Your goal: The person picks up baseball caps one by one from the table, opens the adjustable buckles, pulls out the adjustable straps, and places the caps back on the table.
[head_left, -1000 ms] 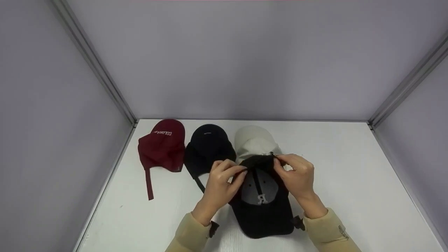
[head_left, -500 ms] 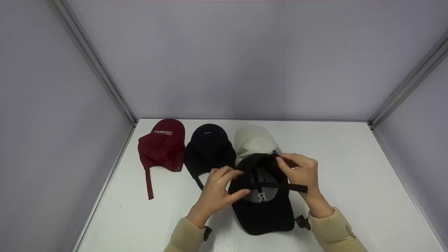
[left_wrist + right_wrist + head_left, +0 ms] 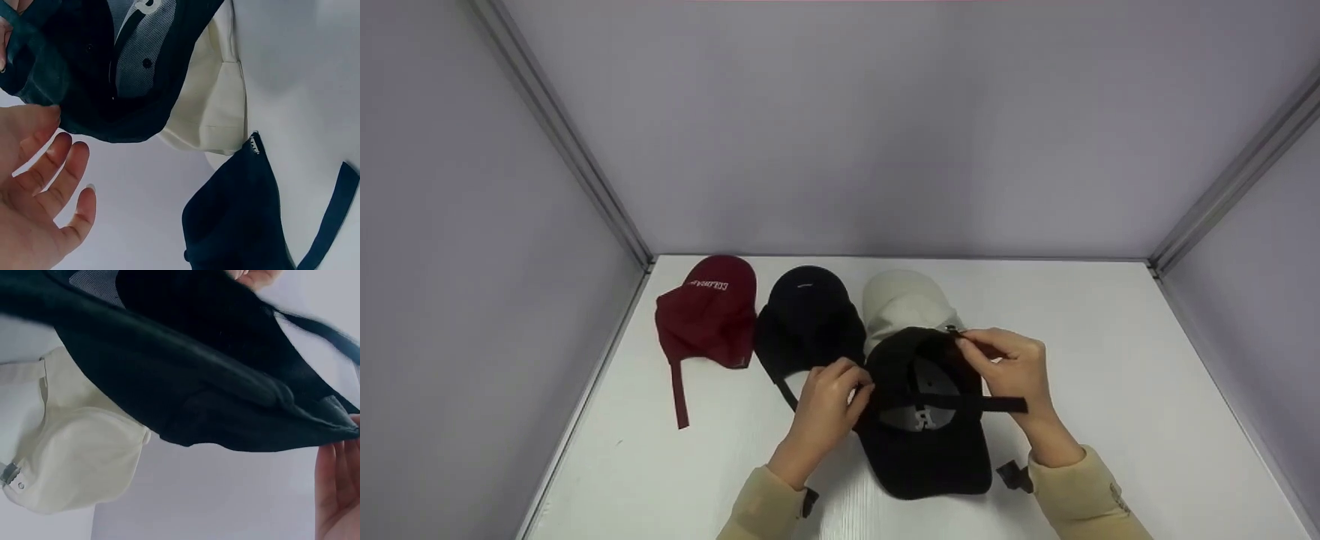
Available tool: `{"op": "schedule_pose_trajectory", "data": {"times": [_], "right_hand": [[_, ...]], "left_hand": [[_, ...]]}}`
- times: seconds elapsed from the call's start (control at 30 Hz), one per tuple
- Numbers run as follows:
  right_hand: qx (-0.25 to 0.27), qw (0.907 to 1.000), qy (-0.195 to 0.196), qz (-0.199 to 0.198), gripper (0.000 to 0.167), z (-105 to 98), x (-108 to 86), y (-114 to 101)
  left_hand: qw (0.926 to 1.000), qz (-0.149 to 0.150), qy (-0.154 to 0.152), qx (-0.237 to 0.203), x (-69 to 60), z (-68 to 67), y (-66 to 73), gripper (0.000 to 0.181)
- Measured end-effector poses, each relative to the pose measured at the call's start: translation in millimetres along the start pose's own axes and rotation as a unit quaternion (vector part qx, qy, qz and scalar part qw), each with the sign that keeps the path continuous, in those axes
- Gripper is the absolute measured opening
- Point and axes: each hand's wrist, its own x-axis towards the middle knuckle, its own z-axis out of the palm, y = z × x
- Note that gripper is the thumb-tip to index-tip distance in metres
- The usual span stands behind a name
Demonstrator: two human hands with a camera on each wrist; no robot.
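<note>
A black baseball cap [image 3: 926,461] with its grey-lined inside and a pale R showing lies brim toward me in the head view. At its left edge is my left hand [image 3: 826,405], thumb and forefinger pinching the fabric; in the left wrist view that hand's other fingers [image 3: 79,163] stay off the cap. My right hand [image 3: 1014,367] pinches the cap's back corner beside a small metal buckle [image 3: 952,329]. A loose black strap [image 3: 1003,405] stretches across the opening, its end sticking out to the right. In the right wrist view the right fingertips [image 3: 353,433] hold the cap's pointed end.
A cream cap [image 3: 904,296] lies just behind the black one, partly covered by it. To its left lie a dark navy cap [image 3: 810,322] and a red cap [image 3: 711,319] with its strap hanging forward. All rest on a white table [image 3: 1117,390] with grey walls around.
My left hand has let go of the strap's side, opened briefly, then closed at the cap's left edge. The strap now lies across the opening. My right hand moved slightly right, still pinching the cap.
</note>
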Motion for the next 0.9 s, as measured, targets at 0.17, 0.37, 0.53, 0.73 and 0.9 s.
{"op": "schedule_pose_trajectory", "data": {"times": [0.17,0.37,0.53,0.73,0.9], "right_hand": [[0.02,0.9997,-0.009,-0.004,0.018,-2.3,-0.7,2.4],[0.044,0.9989,-0.015,0.001,0.017,-1.7,-3.4,5.4],[0.046,0.9984,-0.034,0.0,0.017,-5.4,-4.5,6.5],[0.077,0.9934,-0.084,-0.009,0.018,-11.9,-9.6,13.3],[0.115,0.9843,-0.134,-0.002,0.024,-12.9,-20.1,28.9]], "left_hand": [[0.9988,-0.019,-0.045,-0.01,0.4,0.3,4.5,0.033],[0.9992,-0.005,-0.034,0.019,-0.4,7.6,8.1,0.015],[0.9982,-0.049,0.005,-0.033,2.7,6.9,10.0,0.006],[0.9796,-0.107,0.038,-0.165,8.4,-1.2,10.7,0.005],[0.9711,-0.099,0.073,-0.205,13.7,-5.2,8.8,0.007]]}}
